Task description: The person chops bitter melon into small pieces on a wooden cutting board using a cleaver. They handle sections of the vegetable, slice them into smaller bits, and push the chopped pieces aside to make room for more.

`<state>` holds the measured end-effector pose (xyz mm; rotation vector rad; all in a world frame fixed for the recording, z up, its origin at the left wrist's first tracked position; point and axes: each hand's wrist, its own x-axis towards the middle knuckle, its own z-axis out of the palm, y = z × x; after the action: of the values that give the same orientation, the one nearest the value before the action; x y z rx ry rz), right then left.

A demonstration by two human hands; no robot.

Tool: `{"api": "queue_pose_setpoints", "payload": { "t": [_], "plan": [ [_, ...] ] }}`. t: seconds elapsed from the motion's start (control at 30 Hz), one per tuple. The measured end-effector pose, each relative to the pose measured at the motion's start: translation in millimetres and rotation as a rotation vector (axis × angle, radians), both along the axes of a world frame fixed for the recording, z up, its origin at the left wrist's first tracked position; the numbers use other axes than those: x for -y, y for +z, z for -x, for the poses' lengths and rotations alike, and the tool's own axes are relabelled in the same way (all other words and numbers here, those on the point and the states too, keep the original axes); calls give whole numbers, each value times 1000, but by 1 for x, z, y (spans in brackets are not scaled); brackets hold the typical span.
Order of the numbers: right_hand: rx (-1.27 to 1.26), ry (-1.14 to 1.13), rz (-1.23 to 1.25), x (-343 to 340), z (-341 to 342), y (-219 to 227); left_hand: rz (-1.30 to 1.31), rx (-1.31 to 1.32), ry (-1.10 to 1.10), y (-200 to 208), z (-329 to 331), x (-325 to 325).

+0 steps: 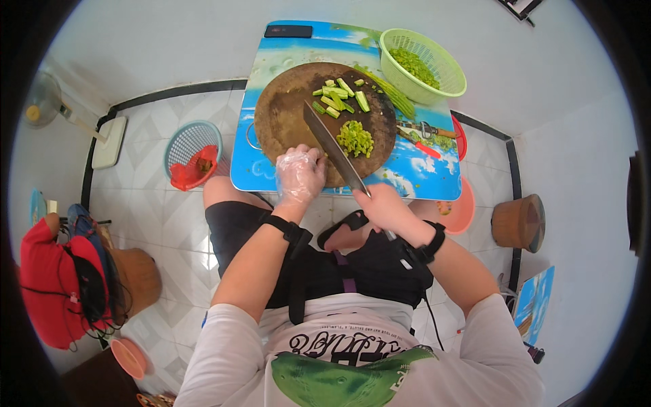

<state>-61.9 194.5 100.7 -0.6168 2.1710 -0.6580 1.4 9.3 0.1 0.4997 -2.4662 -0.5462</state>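
Observation:
My right hand (388, 207) grips the handle of a kitchen knife (336, 150). Its long blade lies slantwise over a round wooden chopping board (281, 112), tip pointing away and to the left. In a clear plastic glove, my left hand (300, 174) rests at the board's near edge, left of the blade. Its fingers are curled, and whatever may be under them is hidden. Right of the blade sits a small heap of diced green vegetable (355, 139). Cut green vegetable sticks (333, 95), pale inside, lie farther back on the board.
The board stands on a blue picture-topped table (247, 166). Long green stalks (393, 91), a green basket (451, 71) of chopped greens and a red-handled tool (426, 149) are at right. A black phone (288, 31) lies far left. A grey-blue basket (178, 146) stands on the floor.

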Motion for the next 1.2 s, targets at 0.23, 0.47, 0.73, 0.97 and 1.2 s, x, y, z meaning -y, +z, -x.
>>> {"api": "queue_pose_setpoints", "payload": {
  "t": [0.23, 0.47, 0.73, 0.97, 1.2],
  "plan": [
    [14, -107, 26, 17, 4, 0, -40, 11, 36, 2, 1, -2],
    [-8, -75, -6, 4, 0, 10, -83, -35, 9, -3, 2, 1],
    [-14, -87, 12, 3, -1, 4, -77, -10, 7, -3, 2, 1],
    [-12, -86, 5, 5, -3, 10, -60, 6, 13, -3, 2, 1],
    [-19, -7, -16, -2, 1, 7, -50, -18, 14, -3, 3, 1]
  ]
}}
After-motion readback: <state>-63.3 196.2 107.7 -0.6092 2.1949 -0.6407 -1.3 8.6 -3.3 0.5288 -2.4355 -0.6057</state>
